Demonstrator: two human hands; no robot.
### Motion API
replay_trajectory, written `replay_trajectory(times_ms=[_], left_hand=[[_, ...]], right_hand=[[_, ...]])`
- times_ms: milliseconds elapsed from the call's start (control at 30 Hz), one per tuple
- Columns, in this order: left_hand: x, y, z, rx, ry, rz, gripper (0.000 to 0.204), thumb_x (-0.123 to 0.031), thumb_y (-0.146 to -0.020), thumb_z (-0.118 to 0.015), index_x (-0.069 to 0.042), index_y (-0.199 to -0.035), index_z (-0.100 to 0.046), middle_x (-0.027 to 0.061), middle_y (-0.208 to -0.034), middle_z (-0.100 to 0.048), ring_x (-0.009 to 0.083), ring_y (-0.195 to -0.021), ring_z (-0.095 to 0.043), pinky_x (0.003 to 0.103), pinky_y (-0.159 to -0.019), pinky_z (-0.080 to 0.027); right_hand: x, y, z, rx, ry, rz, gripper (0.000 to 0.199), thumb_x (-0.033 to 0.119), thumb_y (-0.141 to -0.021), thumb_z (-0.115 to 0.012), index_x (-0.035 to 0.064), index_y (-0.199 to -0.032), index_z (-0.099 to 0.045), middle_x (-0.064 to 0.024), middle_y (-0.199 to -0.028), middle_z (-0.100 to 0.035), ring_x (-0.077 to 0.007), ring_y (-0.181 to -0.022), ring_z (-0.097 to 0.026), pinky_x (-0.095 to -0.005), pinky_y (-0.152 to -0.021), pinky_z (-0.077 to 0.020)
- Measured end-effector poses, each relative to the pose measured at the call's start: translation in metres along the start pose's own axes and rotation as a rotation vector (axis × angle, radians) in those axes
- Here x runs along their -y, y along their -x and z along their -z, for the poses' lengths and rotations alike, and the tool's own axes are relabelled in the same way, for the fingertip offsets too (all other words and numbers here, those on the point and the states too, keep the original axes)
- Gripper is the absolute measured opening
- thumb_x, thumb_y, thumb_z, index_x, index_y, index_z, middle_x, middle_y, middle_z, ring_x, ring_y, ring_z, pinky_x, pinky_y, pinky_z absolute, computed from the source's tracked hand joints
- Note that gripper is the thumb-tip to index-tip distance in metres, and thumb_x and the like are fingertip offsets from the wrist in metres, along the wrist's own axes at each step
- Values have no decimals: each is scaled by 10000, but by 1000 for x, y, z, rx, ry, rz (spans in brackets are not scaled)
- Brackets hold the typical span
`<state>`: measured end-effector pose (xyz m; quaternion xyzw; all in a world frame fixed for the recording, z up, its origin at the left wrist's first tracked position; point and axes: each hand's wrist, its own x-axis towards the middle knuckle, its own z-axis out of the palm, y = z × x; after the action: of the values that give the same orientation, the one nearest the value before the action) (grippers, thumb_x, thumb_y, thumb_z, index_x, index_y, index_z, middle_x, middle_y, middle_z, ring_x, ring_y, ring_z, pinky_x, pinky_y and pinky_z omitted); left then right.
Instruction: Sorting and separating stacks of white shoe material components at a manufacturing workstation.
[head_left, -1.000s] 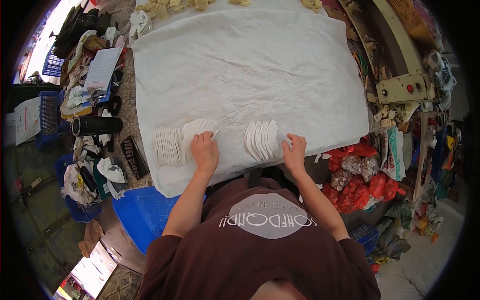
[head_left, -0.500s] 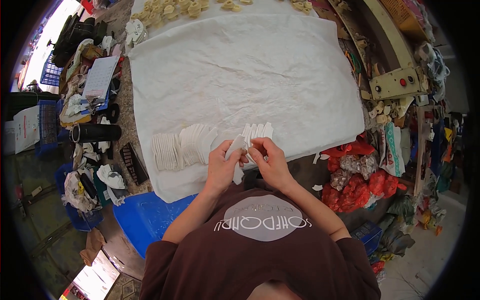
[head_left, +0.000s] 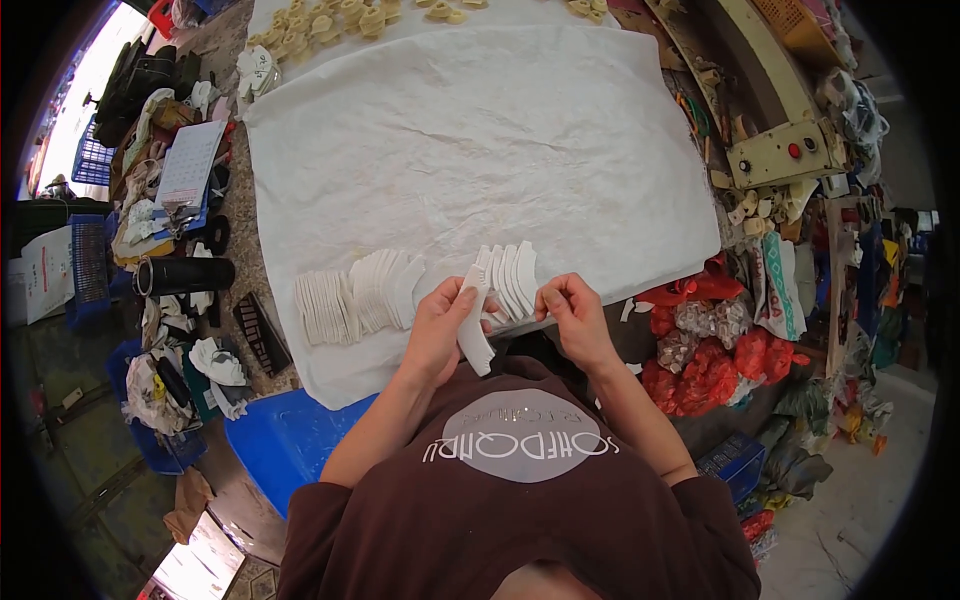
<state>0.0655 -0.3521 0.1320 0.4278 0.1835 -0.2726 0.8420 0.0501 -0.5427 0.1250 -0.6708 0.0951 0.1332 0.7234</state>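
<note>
In my left hand (head_left: 434, 328) is a curved white strip (head_left: 475, 338), which looks like padded cloth, pinched between thumb and fingers and hanging towards my shirt. My right hand (head_left: 582, 322) is closed, thumb against the bent fingers, just right of a short row of similar white strips (head_left: 518, 272). Whether anything small is between those fingertips is hidden. Further left, two overlapping rows of white strips, a straighter row (head_left: 324, 306) and a curved row (head_left: 384, 288), lie along the near part of the table.
A white cloth (head_left: 460, 150) covers the table. Cream-coloured moulded pieces (head_left: 350, 18) lie along its far edge. On the left are a clipboard (head_left: 190, 165), a black cylinder (head_left: 185, 275) and a blue bin (head_left: 275, 440). A control box (head_left: 785, 155) and red bags (head_left: 705, 375) are on the right.
My right hand has moved right, away from my left hand. The strip in my left hand now shows more of its length. The view has shifted slightly.
</note>
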Motion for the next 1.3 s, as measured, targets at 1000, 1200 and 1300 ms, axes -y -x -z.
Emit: replay_trajectory(times_ms=[1000, 1200, 1300], left_hand=[[-20, -3, -12, 62, 6, -92, 215, -188, -939, -440, -13, -1048, -500, 84, -928, -597, 135, -787, -566, 257, -695, -454], [1, -8, -16, 107, 38, -122, 262, -164, -927, -474, 5, -1121, -525, 72, -1092, -566, 131, -953, -532, 290, -857, -439], [2, -7, -13, 156, 106, -78, 244, -155, -925, -476, -7, -1111, -531, 76, -1111, -564, 142, -973, -533, 296, -855, -440]], right_hand=[[-26, 10, 41, -36, 290, -127, 260, 178, -888, -513, -9, -1061, -567, -64, -865, -632, -112, -771, -572, -258, -711, -462], [13, -2, -42, 236, -147, -158, 211, 204, -907, -531, 4, -972, -545, -15, -862, -554, -75, -778, -498, -237, -686, -427], [19, 0, -38, 223, -113, -116, 133, 160, -890, -556, 34, -852, -531, 18, -761, -510, -60, -680, -457, -224, -593, -398]])
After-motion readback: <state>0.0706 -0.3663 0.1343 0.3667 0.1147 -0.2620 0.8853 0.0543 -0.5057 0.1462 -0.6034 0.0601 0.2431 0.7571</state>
